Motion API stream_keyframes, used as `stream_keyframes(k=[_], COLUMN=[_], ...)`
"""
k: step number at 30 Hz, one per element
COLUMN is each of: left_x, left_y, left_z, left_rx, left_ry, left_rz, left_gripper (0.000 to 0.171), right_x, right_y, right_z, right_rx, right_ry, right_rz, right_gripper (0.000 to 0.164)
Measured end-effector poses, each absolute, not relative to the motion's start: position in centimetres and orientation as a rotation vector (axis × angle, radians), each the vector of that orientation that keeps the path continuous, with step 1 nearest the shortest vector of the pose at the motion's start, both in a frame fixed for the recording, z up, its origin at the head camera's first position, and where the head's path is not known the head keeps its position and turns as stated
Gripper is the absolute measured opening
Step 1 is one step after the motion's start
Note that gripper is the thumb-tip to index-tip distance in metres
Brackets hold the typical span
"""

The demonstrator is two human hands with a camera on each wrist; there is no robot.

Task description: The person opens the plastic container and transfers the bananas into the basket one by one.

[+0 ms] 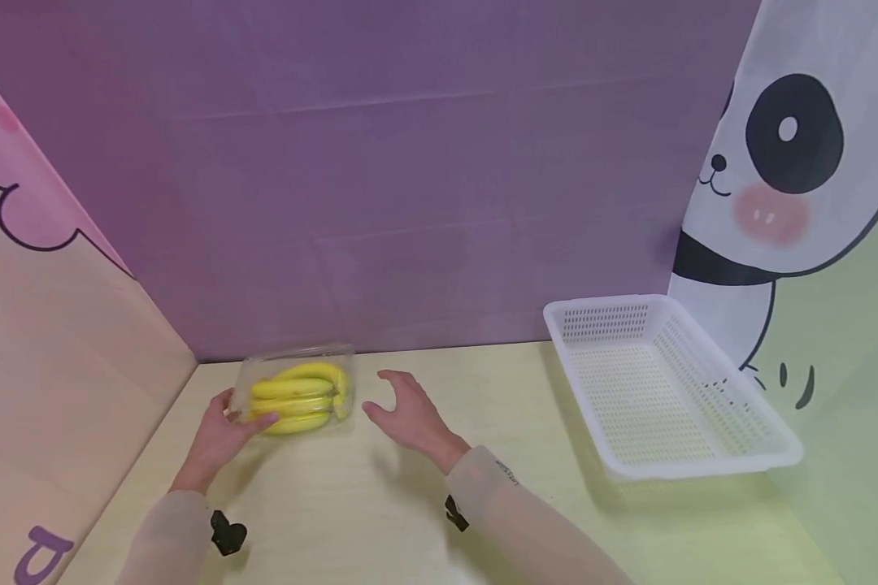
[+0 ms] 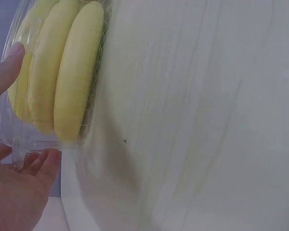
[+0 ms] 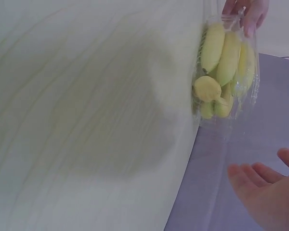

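Several yellow bananas (image 1: 293,388) lie inside a clear plastic clamshell box (image 1: 303,353) at the back left of the table. My left hand (image 1: 221,443) grips the near left end of this box, thumb on top and the other fingers around the side and below. In the left wrist view, the thumb (image 2: 12,65) presses against the clear lid over the bananas. To the right of the box, my right hand (image 1: 417,421) is held apart from it, with thumb and fingers spread and nothing in them. The right wrist view shows those fingers (image 3: 265,180) loosely bent.
A white perforated plastic basket (image 1: 702,470) stands at the right side of the pale wood-grain table (image 1: 322,512). A purple backdrop (image 1: 410,203) rises directly behind the table. Printed cloth walls close in both sides, the right one with a panda (image 1: 775,219).
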State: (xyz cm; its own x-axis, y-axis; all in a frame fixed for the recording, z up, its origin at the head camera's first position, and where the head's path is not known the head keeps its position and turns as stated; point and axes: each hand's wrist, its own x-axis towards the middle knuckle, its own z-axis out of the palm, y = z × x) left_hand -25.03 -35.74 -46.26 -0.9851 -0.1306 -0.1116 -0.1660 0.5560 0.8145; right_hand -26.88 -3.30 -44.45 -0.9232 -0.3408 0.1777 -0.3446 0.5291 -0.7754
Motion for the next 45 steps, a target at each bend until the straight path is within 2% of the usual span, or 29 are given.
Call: stream_keyframes(k=[45], left_x=[-23.3], left_y=[-33.5], left_z=[-46.1], left_rx=[-0.198], left_ry=[2.644], left_rz=[1.447], left_gripper=[0.117], right_x=[-26.8], right_y=[-5.8], right_z=[-47.4], right_rx=[0.511], right_ry=[-2.780], right_rz=[1.653], right_gripper=[0.072])
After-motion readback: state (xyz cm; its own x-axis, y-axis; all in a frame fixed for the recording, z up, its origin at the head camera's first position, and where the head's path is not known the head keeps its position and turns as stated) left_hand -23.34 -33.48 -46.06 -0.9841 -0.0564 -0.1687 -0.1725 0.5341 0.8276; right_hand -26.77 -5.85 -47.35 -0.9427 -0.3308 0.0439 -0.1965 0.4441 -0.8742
